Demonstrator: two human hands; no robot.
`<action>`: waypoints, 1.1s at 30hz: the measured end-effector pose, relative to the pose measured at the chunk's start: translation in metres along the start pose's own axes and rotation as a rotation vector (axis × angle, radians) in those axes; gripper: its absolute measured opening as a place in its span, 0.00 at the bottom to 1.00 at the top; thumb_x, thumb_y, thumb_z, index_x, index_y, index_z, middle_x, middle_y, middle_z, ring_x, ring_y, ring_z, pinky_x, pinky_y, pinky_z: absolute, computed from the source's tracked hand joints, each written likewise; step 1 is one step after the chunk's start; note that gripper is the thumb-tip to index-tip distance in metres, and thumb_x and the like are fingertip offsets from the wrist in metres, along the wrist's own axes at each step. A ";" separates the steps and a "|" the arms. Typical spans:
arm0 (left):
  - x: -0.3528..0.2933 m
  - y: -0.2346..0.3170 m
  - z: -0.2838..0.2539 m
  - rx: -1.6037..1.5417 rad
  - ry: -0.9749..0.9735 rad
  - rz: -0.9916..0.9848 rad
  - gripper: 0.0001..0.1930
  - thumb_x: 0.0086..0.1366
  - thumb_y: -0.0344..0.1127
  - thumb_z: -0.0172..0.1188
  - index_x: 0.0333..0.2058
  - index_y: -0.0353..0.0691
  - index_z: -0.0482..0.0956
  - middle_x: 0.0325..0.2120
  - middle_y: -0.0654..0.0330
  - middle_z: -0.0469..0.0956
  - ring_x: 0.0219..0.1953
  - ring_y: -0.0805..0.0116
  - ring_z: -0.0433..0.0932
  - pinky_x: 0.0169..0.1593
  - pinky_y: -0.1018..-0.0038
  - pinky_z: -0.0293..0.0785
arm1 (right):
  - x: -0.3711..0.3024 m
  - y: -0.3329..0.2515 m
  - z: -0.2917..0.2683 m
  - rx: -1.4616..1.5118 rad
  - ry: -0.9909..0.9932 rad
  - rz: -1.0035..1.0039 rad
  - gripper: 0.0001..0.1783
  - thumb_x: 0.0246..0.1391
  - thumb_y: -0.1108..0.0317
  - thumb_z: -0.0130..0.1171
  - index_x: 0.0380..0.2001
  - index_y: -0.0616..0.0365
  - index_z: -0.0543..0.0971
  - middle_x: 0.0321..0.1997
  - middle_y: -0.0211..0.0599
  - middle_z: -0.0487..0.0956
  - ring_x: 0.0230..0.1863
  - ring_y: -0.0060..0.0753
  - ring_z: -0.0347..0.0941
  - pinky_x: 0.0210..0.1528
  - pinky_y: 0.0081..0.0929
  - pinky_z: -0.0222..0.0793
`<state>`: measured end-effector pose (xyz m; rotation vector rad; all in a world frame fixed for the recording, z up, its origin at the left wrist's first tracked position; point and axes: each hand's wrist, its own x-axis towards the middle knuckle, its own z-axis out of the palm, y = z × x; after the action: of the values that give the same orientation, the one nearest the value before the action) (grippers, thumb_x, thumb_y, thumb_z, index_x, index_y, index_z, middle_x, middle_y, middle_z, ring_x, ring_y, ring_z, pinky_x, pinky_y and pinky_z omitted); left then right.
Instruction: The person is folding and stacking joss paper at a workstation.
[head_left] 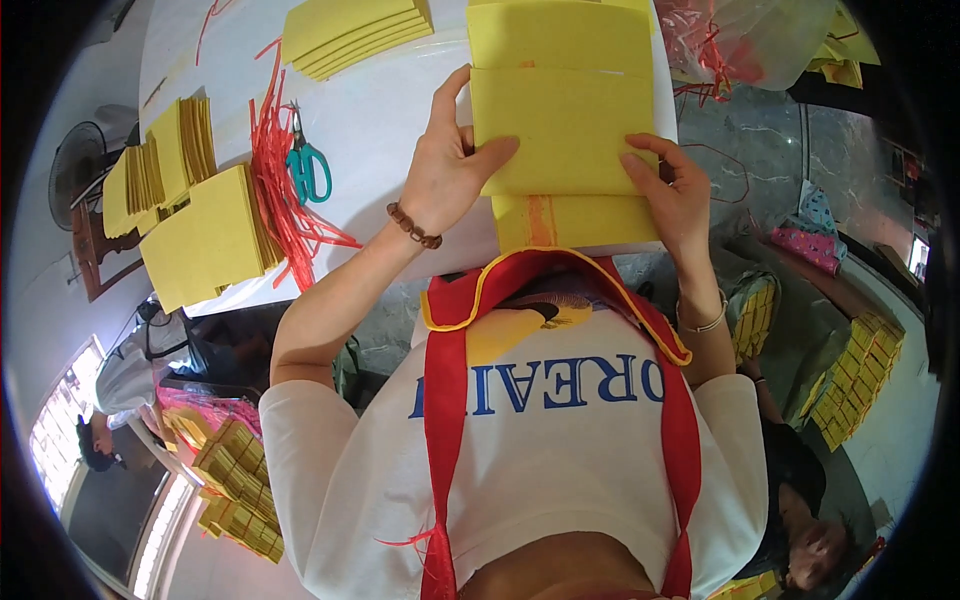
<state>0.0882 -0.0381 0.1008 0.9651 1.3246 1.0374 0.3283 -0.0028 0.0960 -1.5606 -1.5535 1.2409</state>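
Note:
In front of my chest, a stack of yellow paper (565, 125) sits between my two hands at the table's near edge. My left hand (450, 165) grips its left side, thumb on top and index finger stretched along the edge. The right hand (675, 190) pinches its lower right corner between thumb and fingers. Beneath it, nearer to me, shows another yellow paper piece (600, 222) with an orange-red streak. More yellow paper (560, 35) lies just beyond its far edge. How thick the held stack is, I cannot tell.
Teal-handled scissors (309, 172) and a bunch of red plastic strips (270, 150) lie left on the white table (375, 110). Yellow stacks (205, 235) stand at the left edge, fanned ones (355, 35) farther back. People (135, 380) (790, 500) are on both sides, near bundled yellow stacks (855, 375).

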 end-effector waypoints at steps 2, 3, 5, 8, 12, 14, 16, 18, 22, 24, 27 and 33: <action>0.000 0.009 0.000 0.096 0.019 -0.070 0.38 0.57 0.24 0.57 0.61 0.39 0.44 0.28 0.59 0.79 0.20 0.84 0.70 0.19 0.86 0.58 | -0.001 0.002 0.000 0.025 0.002 0.000 0.12 0.47 0.67 0.61 0.36 0.59 0.79 0.17 0.17 0.64 0.19 0.10 0.52 0.20 0.14 0.46; -0.001 0.007 0.000 0.097 0.021 -0.070 0.38 0.57 0.24 0.57 0.61 0.39 0.44 0.28 0.59 0.79 0.20 0.84 0.70 0.19 0.86 0.58 | -0.002 0.001 0.001 0.006 0.009 -0.004 0.12 0.47 0.68 0.61 0.36 0.59 0.79 0.17 0.17 0.64 0.19 0.10 0.52 0.20 0.13 0.46; -0.001 0.002 0.001 0.086 0.049 -0.033 0.39 0.57 0.26 0.58 0.61 0.39 0.44 0.25 0.60 0.79 0.18 0.84 0.68 0.18 0.87 0.57 | -0.001 0.002 0.001 -0.013 0.014 -0.009 0.12 0.47 0.68 0.61 0.36 0.59 0.79 0.17 0.17 0.63 0.19 0.10 0.51 0.20 0.13 0.46; -0.001 0.002 0.001 0.078 0.059 -0.037 0.38 0.57 0.26 0.58 0.61 0.39 0.44 0.24 0.61 0.79 0.18 0.84 0.68 0.18 0.87 0.57 | -0.001 0.003 0.002 0.008 0.005 -0.022 0.13 0.47 0.67 0.61 0.37 0.59 0.79 0.17 0.18 0.64 0.19 0.10 0.52 0.20 0.14 0.47; -0.002 0.006 0.000 0.081 0.051 -0.039 0.38 0.57 0.26 0.58 0.61 0.39 0.45 0.23 0.62 0.78 0.17 0.84 0.68 0.17 0.86 0.56 | 0.000 0.003 0.003 -0.032 0.015 -0.037 0.13 0.47 0.66 0.61 0.37 0.59 0.79 0.17 0.19 0.65 0.19 0.10 0.52 0.20 0.14 0.47; -0.004 0.007 -0.007 0.160 0.051 -0.115 0.37 0.57 0.25 0.58 0.61 0.39 0.45 0.26 0.60 0.78 0.21 0.84 0.69 0.22 0.86 0.61 | 0.001 0.004 0.003 -0.025 0.013 -0.035 0.13 0.47 0.66 0.62 0.37 0.59 0.79 0.17 0.20 0.65 0.19 0.10 0.53 0.20 0.14 0.47; -0.006 0.004 -0.014 0.163 0.107 0.017 0.35 0.57 0.25 0.57 0.60 0.39 0.49 0.28 0.58 0.77 0.25 0.80 0.71 0.27 0.83 0.64 | -0.001 0.007 0.003 0.004 0.023 -0.057 0.13 0.47 0.66 0.61 0.37 0.59 0.79 0.17 0.20 0.65 0.19 0.10 0.53 0.19 0.14 0.47; -0.005 0.008 -0.016 0.162 0.159 0.148 0.33 0.56 0.24 0.57 0.59 0.40 0.53 0.30 0.56 0.77 0.29 0.75 0.73 0.32 0.79 0.68 | 0.001 0.009 0.002 0.006 0.017 -0.040 0.13 0.47 0.66 0.61 0.37 0.59 0.79 0.16 0.20 0.65 0.18 0.11 0.53 0.19 0.15 0.47; 0.000 0.041 0.004 0.829 0.131 0.749 0.23 0.53 0.29 0.60 0.50 0.41 0.69 0.42 0.54 0.73 0.47 0.53 0.70 0.49 0.64 0.64 | 0.001 0.004 0.001 -0.043 0.004 0.012 0.14 0.47 0.65 0.61 0.37 0.58 0.79 0.16 0.21 0.67 0.18 0.11 0.55 0.19 0.14 0.49; 0.002 0.041 0.028 1.068 -0.079 0.796 0.24 0.56 0.37 0.59 0.51 0.42 0.68 0.50 0.54 0.68 0.54 0.54 0.64 0.53 0.61 0.60 | 0.001 0.004 0.002 0.013 0.005 0.030 0.14 0.47 0.65 0.61 0.38 0.59 0.79 0.17 0.21 0.68 0.19 0.11 0.57 0.20 0.14 0.51; 0.012 0.019 0.044 1.169 -0.082 0.789 0.26 0.57 0.45 0.56 0.54 0.46 0.66 0.55 0.54 0.62 0.57 0.55 0.60 0.57 0.58 0.56 | 0.001 0.001 0.003 0.047 0.000 0.030 0.14 0.47 0.65 0.61 0.38 0.59 0.79 0.18 0.23 0.70 0.20 0.10 0.60 0.21 0.13 0.55; 0.017 -0.007 0.045 1.245 -0.101 0.759 0.29 0.58 0.51 0.53 0.57 0.50 0.63 0.59 0.53 0.58 0.61 0.54 0.55 0.61 0.56 0.49 | 0.000 0.002 -0.001 0.061 -0.027 0.056 0.14 0.47 0.66 0.61 0.39 0.58 0.78 0.22 0.26 0.73 0.21 0.12 0.62 0.22 0.13 0.57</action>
<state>0.1329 -0.0224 0.0909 2.5492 1.5181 0.5603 0.3298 -0.0026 0.0945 -1.5639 -1.4838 1.3323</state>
